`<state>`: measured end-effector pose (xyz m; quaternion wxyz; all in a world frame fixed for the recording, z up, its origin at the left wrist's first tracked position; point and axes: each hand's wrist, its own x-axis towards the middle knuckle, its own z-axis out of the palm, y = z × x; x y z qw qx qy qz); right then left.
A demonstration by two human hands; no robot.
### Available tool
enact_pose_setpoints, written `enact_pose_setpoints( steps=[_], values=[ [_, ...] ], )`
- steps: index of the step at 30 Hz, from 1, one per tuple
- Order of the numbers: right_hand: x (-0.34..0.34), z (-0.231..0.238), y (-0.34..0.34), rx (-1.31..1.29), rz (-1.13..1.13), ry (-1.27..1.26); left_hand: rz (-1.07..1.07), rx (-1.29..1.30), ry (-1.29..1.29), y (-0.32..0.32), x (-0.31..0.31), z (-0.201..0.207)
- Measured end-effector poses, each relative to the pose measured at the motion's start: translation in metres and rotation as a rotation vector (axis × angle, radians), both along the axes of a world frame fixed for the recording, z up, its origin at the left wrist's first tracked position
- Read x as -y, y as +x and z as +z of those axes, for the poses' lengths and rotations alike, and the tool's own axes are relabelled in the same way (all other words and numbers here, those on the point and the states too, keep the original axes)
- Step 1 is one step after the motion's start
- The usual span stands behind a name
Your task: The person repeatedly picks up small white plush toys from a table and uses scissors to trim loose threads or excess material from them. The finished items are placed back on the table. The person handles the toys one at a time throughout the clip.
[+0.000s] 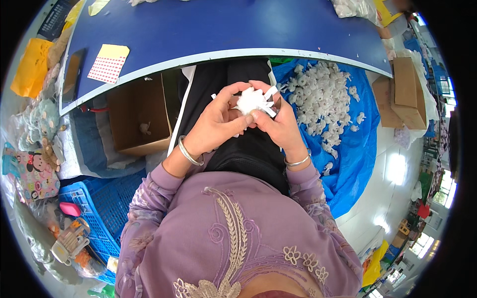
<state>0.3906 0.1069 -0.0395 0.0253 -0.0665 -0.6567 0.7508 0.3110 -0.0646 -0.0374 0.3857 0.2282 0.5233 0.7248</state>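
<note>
Over my lap, a small white fluffy plush piece [252, 101] with short white strips sticking out is held between both hands. My left hand [217, 123] grips it from the left, its thumb pressed along the lower edge. My right hand [282, 125] pinches it from the other side, with the thumb at its lower right. Something dark and thin shows by the right fingers; what it is cannot be made out. To the right, a heap of similar white pieces [320, 97] lies on a blue plastic sheet [361, 161].
A blue table [208, 30] with a pale edge stands ahead, bearing a sticker sheet [109, 63] and a dark phone-like slab [73, 74]. Left of my legs is an open cardboard box [126, 97]; below it, a blue plastic crate [112, 198]. Another carton [410, 92] stands right.
</note>
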Motion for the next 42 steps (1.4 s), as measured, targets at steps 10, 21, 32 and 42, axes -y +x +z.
enact_pose_setpoints(
  steps=[10,21,32,42],
  values=[
    [0.027,0.017,-0.009,-0.183,-0.151,0.447,0.103,0.087,0.009,0.001,0.032,-0.007],
    [0.029,0.022,-0.015,-0.155,0.069,0.429,0.071,-0.243,-0.097,-0.001,0.049,-0.017],
    [-0.075,0.017,0.018,0.225,-0.568,0.680,0.271,-0.413,-0.231,-0.021,0.050,-0.032],
    [-0.009,-0.005,0.002,0.227,0.041,0.614,0.056,-1.009,-0.544,-0.041,0.042,-0.049]
  ],
)
